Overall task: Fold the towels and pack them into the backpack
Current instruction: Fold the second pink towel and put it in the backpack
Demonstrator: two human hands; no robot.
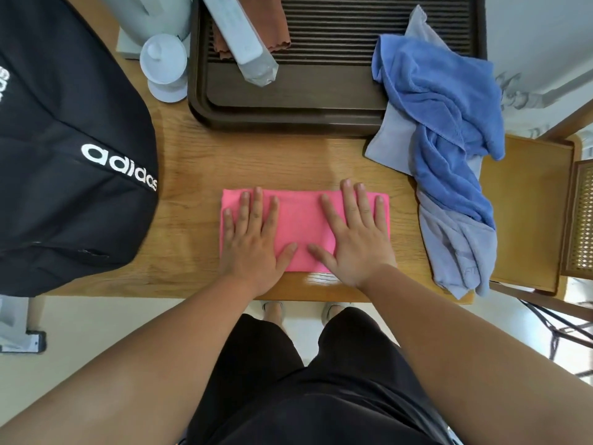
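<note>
Pink towel (305, 220) lies folded into a flat rectangle on the wooden table (192, 162), close to the near edge, centre of view.

Left hand (253, 242): palm down on the left half of the pink towel, fingers straight and slightly spread, thumb angled toward the centre.

Right hand (356, 239): palm down on the right half, fingers straight and spread, thumb pointing inward. The two thumbs sit near each other without touching. Neither hand grasps anything; both press flat.

Black backpack (70, 155) lies at the left of the table, well apart from the pink towel; cannot tell whether it is open.

Blue towel (449, 130) lies crumpled at the right, on top of a grey towel (455, 245); the far end of the heap overlaps the right corner of a dark slatted tray (321, 101), the near end reaches the table's near edge.

On the tray's far left: a brown cloth (279, 30) with a long white object (237, 30) across it. A white lidded cup (163, 62) stands just left of the tray.
</note>
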